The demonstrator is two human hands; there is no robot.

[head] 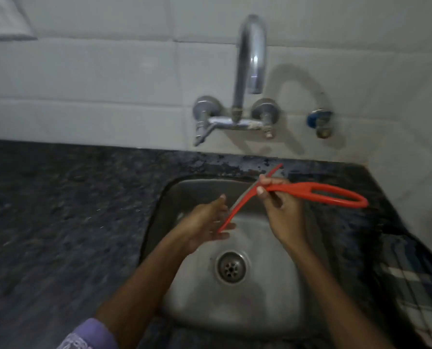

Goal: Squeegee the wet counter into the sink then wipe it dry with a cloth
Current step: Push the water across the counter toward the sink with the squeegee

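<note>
The whole frame is soft with motion blur. The checked cloth (416,293) at the lower right is cut off by the right and bottom edges. The purple sleeve (89,335) runs out at the bottom edge. Part of the red squeegee (310,193) is hidden behind the right hand (283,212), and its lower tip is blurred against the left hand (207,222). A grey shape (6,23) at the upper left is cropped and too blurred to identify.

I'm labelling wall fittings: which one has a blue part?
The small separate valve on the tiled wall, right of the faucet. It has a blue collar; the faucet's two wall mounts are plain metal.
</note>
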